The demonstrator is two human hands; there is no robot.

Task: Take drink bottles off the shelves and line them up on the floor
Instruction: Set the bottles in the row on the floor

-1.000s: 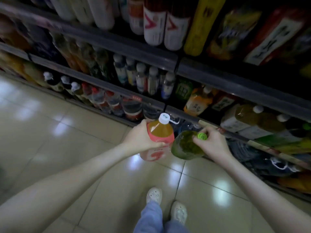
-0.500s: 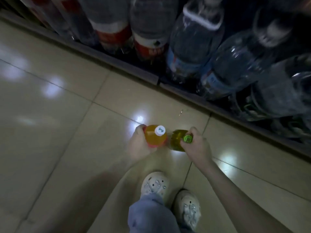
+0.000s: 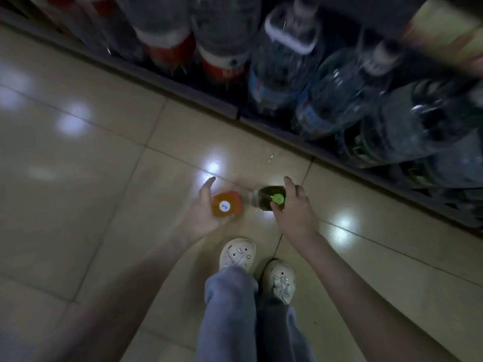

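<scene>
- Fingers (image 3: 209,183) of the left hand (image 3: 200,214) lie nearly straight, spread along the orange bottle (image 3: 224,206); they touch its side without wrapping it.
- Right hand (image 3: 295,212) fingers (image 3: 288,182) curl over the green-capped bottle (image 3: 264,195), pinching near its neck.
- Both bottles sit between the two sets of fingers, just beside each other on the floor (image 3: 91,205).
- Glossy beige tiles, grout lines and bright lamp reflections surround the fingertips.
- Beyond the fingertips runs the bottom shelf (image 3: 198,96) edge, with large water bottles (image 3: 339,100) behind it.
- Pale shoes (image 3: 236,253) stand behind the wrists.
</scene>
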